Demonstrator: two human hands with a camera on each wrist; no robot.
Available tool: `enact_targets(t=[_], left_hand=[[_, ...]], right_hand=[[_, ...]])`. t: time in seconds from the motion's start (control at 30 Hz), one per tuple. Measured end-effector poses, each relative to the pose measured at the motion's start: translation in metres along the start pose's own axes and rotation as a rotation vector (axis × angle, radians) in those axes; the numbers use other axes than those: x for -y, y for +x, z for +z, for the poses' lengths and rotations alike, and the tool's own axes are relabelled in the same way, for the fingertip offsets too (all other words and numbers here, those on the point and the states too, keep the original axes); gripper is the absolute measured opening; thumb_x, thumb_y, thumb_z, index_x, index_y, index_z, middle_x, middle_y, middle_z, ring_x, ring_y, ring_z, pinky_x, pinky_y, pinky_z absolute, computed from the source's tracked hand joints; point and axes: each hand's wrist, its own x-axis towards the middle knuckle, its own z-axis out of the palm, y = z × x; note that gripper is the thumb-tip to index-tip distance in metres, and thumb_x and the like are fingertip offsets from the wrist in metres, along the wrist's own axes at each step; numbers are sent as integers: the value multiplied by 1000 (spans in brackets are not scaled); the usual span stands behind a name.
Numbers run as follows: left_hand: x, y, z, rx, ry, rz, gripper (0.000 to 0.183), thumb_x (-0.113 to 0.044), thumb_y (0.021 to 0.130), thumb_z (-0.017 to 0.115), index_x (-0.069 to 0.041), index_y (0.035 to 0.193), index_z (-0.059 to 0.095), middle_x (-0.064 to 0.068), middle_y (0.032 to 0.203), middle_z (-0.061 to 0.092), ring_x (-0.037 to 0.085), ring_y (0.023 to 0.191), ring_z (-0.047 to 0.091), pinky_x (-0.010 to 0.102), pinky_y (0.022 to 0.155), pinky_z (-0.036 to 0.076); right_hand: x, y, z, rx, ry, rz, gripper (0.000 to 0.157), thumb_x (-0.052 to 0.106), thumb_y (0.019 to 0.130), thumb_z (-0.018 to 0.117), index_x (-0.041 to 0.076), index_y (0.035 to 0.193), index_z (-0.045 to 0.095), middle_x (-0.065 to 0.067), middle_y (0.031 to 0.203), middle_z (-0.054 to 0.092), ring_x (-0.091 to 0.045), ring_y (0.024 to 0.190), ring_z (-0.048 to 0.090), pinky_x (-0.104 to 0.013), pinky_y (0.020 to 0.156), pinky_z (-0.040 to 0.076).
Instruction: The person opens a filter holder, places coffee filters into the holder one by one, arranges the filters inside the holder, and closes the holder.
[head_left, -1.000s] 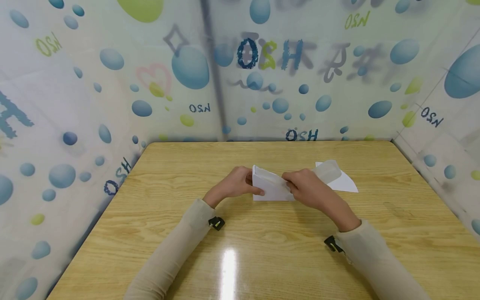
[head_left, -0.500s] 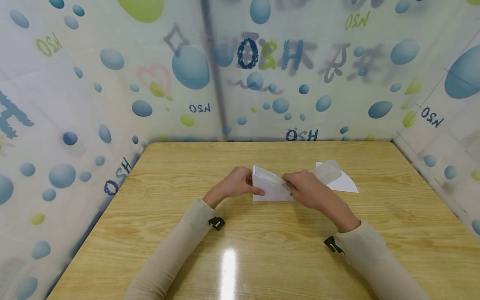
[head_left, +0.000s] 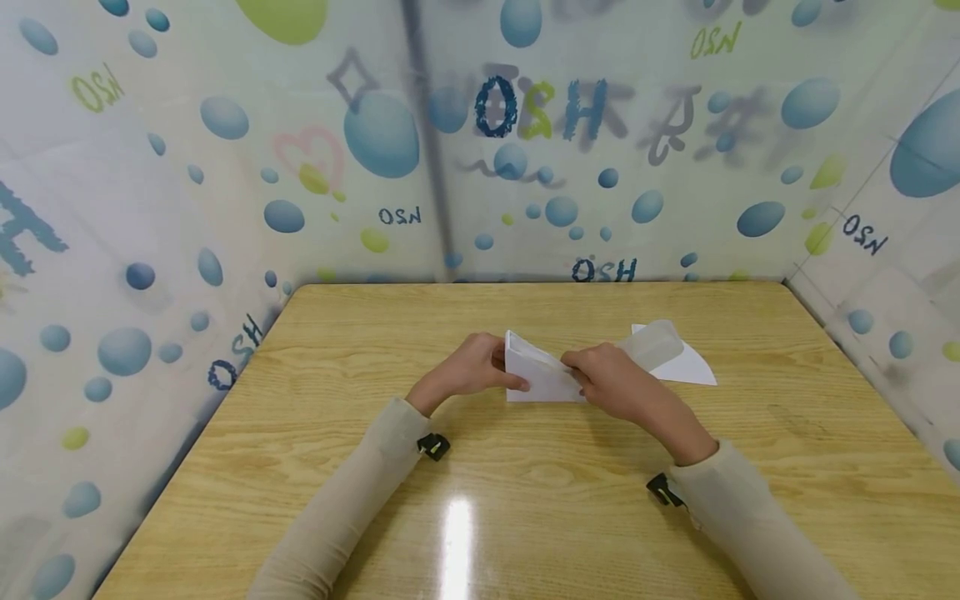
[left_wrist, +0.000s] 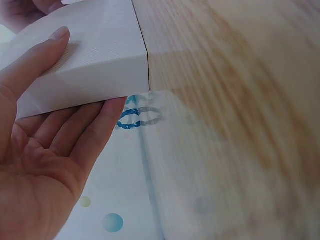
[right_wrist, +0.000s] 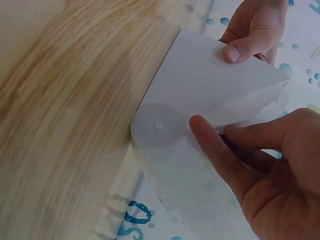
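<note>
One white case (head_left: 553,386) runs left-to-right, open side up; I see the left hand (head_left: 476,364) gripping its left end, the right hand (head_left: 617,382) pinching farther right.

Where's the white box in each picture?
Head: the box is just below and right of the middle, between the left hand and right hand.
Left wrist: upper left.
Right wrist: from the middle up toward the upper right.
Shared landmark: the left hand, its thumb on the box in all three.
</note>
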Motion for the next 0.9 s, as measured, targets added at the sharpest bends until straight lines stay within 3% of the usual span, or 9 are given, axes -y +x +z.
enact_targets(t=[0.37, 0.6, 0.9], left_hand=[[0, 0, 0, -2, 2, 9, 33, -21, 86, 86, -10, 116, 75, 6, 105, 79, 12, 88, 75, 29, 77, 61], [-1, 0, 0, -4, 6, 4, 33, -21, 86, 86, -11, 116, 75, 5, 105, 79, 11, 88, 75, 29, 78, 61], [-1, -1, 0, -3, 2, 10, 35, -21, 86, 86, -10, 117, 75, 6, 106, 79, 12, 89, 75, 29, 78, 61]], right_hand=[[-1, -1, 2, 7, -3, -24, 20, -6, 100, 56, 5, 110, 69, -10, 91, 75, -9, 65, 52, -26, 61, 44], [0, -2, 2, 9, 5, -32, 22, -5, 100, 56, 4, 115, 69, -9, 90, 75, -8, 63, 51, -27, 62, 45], [4, -1, 3, 50, 11, -2, 19, -5, 100, 55, 7, 107, 69, -6, 87, 73, -8, 66, 53, -27, 65, 47]])
